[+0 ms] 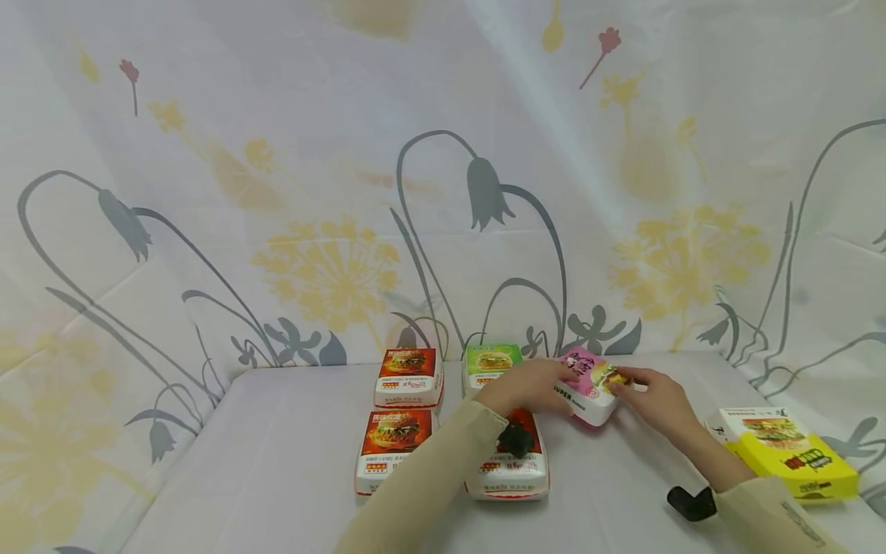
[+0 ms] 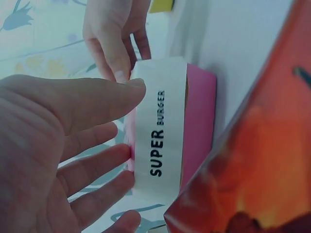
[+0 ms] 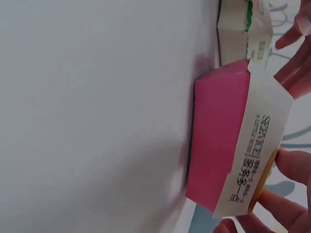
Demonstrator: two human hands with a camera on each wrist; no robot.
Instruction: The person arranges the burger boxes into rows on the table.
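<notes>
A pink and white burger box (image 1: 590,385), lettered SUPER BURGER, stands tilted at an angle between both hands at the back right. My left hand (image 1: 536,386) reaches over the front boxes to its left side; in the left wrist view the thumb lies along the white lid and the relaxed fingers touch the pink top. At the opposite corner, my right hand (image 1: 661,404) pinches the lid edge between thumb and fingers. The right wrist view has the pink base (image 3: 216,138) close above the tablecloth, its lid down.
Left of the pink box stand a green burger box (image 1: 490,360) and a red one (image 1: 410,369). Nearer are two more red boxes (image 1: 393,438) (image 1: 508,481), partly under my left sleeve. A yellow burger box (image 1: 796,454) sits far right. Behind hangs a flowered cloth (image 1: 443,254).
</notes>
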